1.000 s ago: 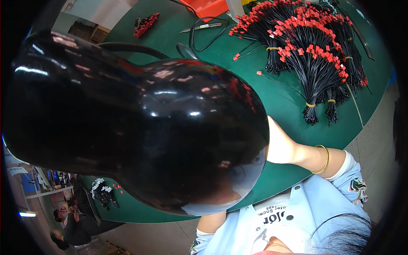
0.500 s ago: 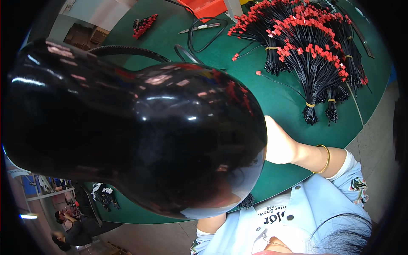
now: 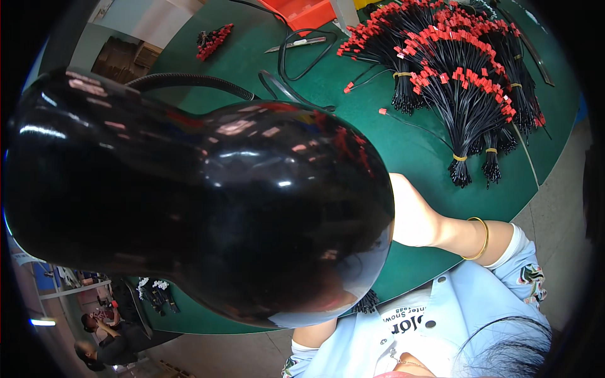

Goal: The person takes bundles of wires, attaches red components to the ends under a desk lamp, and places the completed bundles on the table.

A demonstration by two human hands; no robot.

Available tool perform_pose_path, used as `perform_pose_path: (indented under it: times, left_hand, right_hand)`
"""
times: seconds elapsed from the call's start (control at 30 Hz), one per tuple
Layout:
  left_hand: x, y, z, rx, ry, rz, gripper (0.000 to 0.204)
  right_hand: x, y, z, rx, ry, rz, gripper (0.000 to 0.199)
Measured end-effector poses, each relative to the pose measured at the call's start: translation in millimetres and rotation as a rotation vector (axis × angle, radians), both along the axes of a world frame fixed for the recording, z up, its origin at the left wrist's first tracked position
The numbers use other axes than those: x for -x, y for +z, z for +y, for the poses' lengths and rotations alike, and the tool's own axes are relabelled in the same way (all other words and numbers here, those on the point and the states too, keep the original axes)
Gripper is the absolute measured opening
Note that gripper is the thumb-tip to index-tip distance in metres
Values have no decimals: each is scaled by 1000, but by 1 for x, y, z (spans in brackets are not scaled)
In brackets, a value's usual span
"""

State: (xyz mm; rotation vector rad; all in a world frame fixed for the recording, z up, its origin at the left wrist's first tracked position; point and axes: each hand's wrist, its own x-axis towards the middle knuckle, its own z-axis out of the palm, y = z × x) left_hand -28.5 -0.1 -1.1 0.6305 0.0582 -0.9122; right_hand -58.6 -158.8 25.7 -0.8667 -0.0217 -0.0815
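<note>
A big glossy black rounded object [image 3: 277, 208], with a bulb-like end and a narrower neck, fills the left and middle of the view and covers the work spot. My right hand [image 3: 413, 214] reaches in from the right; its back and wrist show, with a gold bangle, while its fingers are hidden behind the black object. Of my left arm only a bit of forearm [image 3: 317, 332] shows below the object; the left hand is hidden. Whatever either hand holds or touches cannot be seen. Dark cable ends [image 3: 365, 302] peek out between the black object and my body.
Bundles of black cables with red connectors [image 3: 463, 113] lie at the right of the green table [image 3: 403, 151]. Farther back are a red bin [image 3: 309, 14], a craft knife [image 3: 295, 44], a small red-ended bundle [image 3: 214, 41] and a ribbed hose [image 3: 189, 80]. Another person [image 3: 107, 343] is at lower left.
The black object sits slightly lower and farther left in the view, baring a little more of the table behind it. My right hand has barely moved.
</note>
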Motion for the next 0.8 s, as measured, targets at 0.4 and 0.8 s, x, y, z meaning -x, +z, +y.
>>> perform_pose_path:
  times: [0.4, 0.8]
  left_hand:
    - [2, -2, -10, -44, 25, -82, 16]
    - [5, -5, -1, -345, 110, -371, 24]
  right_hand:
    - [-2, -2, -4, 314, -40, -101, 21]
    - [3, 2, -2, 414, -118, -78, 28]
